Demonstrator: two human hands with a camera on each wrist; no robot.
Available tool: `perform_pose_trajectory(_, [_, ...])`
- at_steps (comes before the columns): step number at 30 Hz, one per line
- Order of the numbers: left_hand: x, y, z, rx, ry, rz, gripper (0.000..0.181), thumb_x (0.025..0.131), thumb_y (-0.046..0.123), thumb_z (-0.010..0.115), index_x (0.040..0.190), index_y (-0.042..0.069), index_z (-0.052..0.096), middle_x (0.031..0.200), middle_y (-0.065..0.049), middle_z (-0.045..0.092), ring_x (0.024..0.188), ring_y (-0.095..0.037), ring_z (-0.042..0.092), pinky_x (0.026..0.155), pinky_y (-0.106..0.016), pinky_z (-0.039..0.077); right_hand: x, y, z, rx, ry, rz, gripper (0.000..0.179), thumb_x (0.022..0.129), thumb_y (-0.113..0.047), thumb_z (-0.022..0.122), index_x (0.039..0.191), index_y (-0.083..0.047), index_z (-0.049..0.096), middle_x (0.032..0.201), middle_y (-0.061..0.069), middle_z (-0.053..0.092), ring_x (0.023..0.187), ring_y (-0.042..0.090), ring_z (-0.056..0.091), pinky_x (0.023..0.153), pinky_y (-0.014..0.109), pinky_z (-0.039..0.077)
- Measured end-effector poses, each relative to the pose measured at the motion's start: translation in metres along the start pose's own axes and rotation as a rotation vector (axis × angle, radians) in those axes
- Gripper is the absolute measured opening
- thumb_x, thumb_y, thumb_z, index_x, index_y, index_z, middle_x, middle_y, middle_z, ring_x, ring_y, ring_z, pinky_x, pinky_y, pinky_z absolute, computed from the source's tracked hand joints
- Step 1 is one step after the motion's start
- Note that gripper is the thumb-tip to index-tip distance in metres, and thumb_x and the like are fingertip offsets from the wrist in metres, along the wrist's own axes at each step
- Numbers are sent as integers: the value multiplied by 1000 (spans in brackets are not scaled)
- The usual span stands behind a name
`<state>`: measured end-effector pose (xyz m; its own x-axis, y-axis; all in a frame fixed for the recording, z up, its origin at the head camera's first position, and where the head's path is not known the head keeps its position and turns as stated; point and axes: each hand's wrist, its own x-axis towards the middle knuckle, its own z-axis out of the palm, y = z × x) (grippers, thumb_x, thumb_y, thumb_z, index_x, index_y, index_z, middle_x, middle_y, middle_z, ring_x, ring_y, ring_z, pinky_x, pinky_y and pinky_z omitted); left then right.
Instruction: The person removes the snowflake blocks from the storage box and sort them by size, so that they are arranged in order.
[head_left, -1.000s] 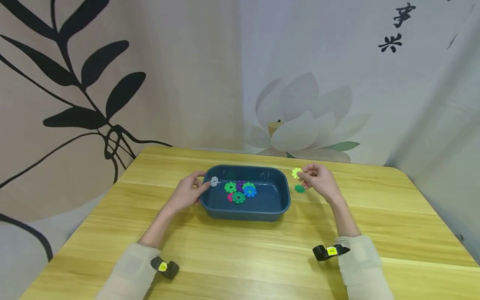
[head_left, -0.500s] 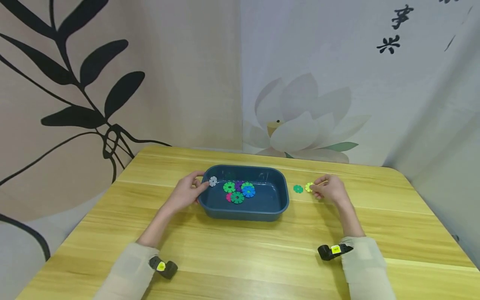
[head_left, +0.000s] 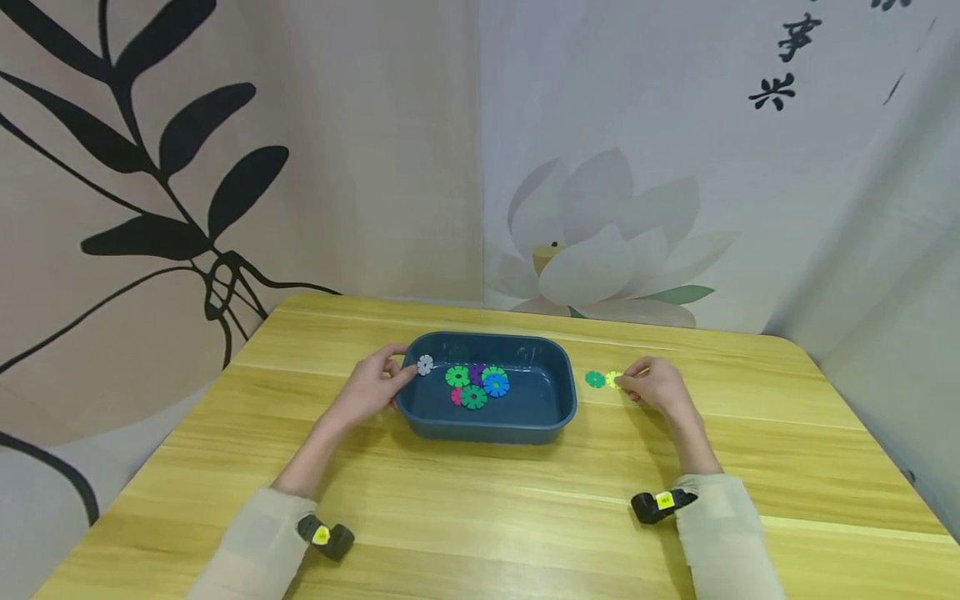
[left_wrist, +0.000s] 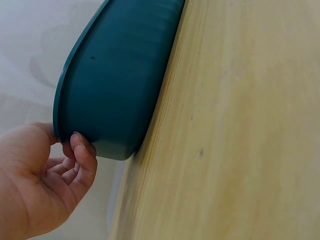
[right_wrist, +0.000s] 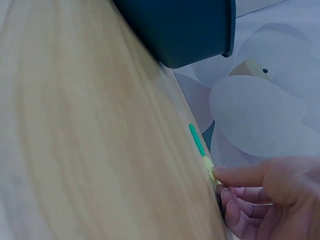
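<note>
A dark blue plastic basin stands on the wooden table. My left hand grips its left end, thumb over the rim and fingers beneath the lip in the left wrist view. Just inside, near that thumb, is a pale grey notched disc. Right of the basin, my right hand pinches a yellow notched disc by its edge, low at the tabletop. A green notched disc lies flat between the basin and the yellow one; their edges touch or nearly touch.
Inside the basin several notched discs overlap, among them a blue disc, a dark green disc and a light green disc. Behind the table hangs a printed curtain. Each sleeve carries a black wrist camera.
My right hand has carried the yellow disc rightward and down to the tabletop, then slightly left to the green disc. My left hand keeps its grip on the basin.
</note>
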<state>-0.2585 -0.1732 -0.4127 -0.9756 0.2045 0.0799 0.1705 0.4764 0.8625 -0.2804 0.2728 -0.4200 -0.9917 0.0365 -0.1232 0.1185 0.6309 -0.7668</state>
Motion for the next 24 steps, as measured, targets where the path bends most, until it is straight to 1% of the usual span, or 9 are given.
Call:
perform_pose_trajectory(2, [0, 0, 0, 1, 1, 0, 49, 102, 14, 61, 144, -5, 45, 84, -18, 60, 55, -18, 58, 51, -31, 55, -1, 0, 0, -11, -5, 1, 26, 95, -11, 69, 107, 9, 59, 81, 12, 67, 66, 14, 62, 59, 25, 55])
perform_pose_trajectory(7, [-1, 0, 0, 3, 1, -1, 49, 102, 14, 61, 144, -5, 45, 84, -18, 60, 55, -18, 58, 51, -33, 55, -2, -1, -1, 3, -22, 3, 30, 99, -15, 65, 113, 10, 57, 88, 16, 67, 69, 16, 62, 62, 27, 56])
perform_pose_trajectory(12, [-1, 0, 0, 2, 0, -10, 48, 102, 14, 61, 144, -5, 45, 85, -19, 60, 55, -17, 58, 51, -31, 55, -1, -1, -1, 23, -16, -3, 35, 102, -19, 61, 120, 10, 55, 93, 17, 66, 69, 16, 62, 62, 27, 57])
perform_pose_trajectory(16, [-1, 0, 0, 2, 1, -7, 49, 102, 14, 61, 144, -6, 45, 84, -19, 60, 54, -16, 57, 51, -30, 54, -1, -4, -2, 14, 6, -41, 37, 103, -20, 59, 125, 9, 54, 95, 19, 66, 67, 17, 63, 61, 28, 56])
perform_pose_trajectory(18, [-1, 0, 0, 6, 0, -1, 50, 102, 14, 61, 144, -7, 44, 84, -19, 60, 54, -16, 57, 51, -30, 54, -2, -7, -3, 18, 15, -67, 39, 104, -21, 57, 128, 9, 52, 99, 22, 66, 68, 20, 64, 62, 29, 56])
perform_pose_trajectory(21, [-1, 0, 0, 11, 7, -9, 49, 102, 14, 61, 144, -6, 45, 83, -18, 60, 54, -17, 57, 51, -31, 55, -3, -15, -4, 41, 38, -103, 42, 104, -21, 56, 132, 9, 51, 107, 28, 64, 75, 26, 67, 65, 33, 57])
perform_pose_trajectory(24, [-1, 1, 0, 12, 4, -1, 49, 102, 14, 61, 144, -7, 44, 83, -18, 60, 53, -17, 57, 50, -31, 54, -6, -25, -3, 58, 68, -149, 43, 103, -20, 56, 134, 9, 51, 114, 31, 63, 83, 34, 69, 71, 39, 60])
